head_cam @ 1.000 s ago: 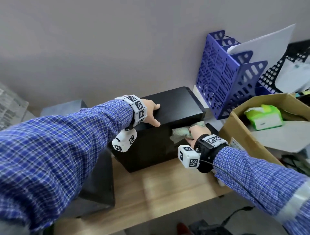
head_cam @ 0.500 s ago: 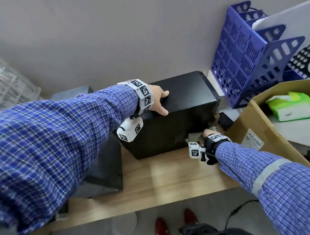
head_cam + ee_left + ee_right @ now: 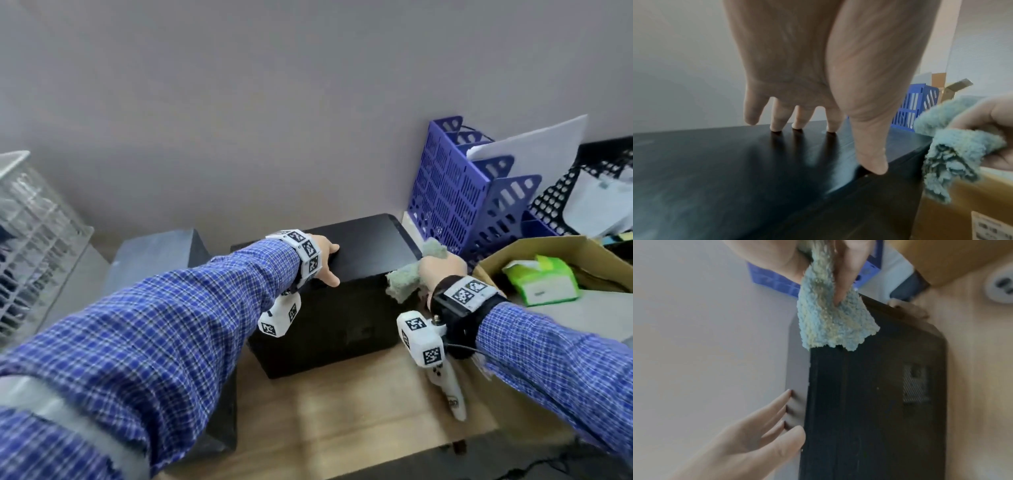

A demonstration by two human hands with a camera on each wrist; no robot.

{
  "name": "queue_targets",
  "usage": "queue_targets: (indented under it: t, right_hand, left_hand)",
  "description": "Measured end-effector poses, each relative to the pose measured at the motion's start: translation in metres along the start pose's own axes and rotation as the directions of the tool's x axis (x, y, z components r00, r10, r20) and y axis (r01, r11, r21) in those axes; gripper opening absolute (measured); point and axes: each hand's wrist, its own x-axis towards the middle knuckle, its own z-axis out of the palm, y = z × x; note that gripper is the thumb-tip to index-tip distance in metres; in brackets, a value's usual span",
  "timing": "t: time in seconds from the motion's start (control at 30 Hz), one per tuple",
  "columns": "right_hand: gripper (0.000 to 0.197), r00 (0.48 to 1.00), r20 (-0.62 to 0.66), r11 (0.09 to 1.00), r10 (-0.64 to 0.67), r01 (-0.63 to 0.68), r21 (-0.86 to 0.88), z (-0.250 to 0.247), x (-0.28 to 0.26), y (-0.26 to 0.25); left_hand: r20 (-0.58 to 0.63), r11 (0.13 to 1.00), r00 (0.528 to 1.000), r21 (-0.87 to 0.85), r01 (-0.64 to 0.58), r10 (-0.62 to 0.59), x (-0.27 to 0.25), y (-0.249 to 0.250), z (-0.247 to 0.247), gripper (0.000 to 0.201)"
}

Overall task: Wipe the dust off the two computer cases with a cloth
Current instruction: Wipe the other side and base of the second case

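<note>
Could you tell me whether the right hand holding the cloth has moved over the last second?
Yes. The right hand with the cloth has risen from low on the black computer case's front face to its top right corner.

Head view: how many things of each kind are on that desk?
Computer cases: 2
Cloths: 1
File racks: 2
Cardboard boxes: 1
Total: 6

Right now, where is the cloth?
In the head view, the cloth is bunched in the right hand, at the right upper edge of the black computer case.
</note>
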Motion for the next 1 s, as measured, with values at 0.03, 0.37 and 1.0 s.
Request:
queue_targets:
  t: [0.03, 0.37, 1.0]
  right_hand:
    - [0.022, 0.995, -0.032, 0.995, -0.091, 0.092, 0.033, -0.004, -0.005, -0.010]
    - [0.038, 0.778, 0.530, 0.391, -0.338, 0.628, -0.673, 0.038, -0.017, -0.093]
    - [0.034, 0.372, 0.909, 0.186, -0.187, 0.922, -0.339, 0.161, -0.116, -0.134]
  left_hand:
    - [-0.001, 1.000, 1.000, -0.016, 0.001, -0.001, -0.002, 0.000, 0.001, 0.097]
    - [-0.004, 0.962, 0.966, -0.093, 0.255, -0.257, -0.048, -0.041, 0.025, 0.117]
    - [0.131, 0.868, 0.893, -0.211, 0.450, -0.431, -0.052, -0.102, 0.033, 0.080]
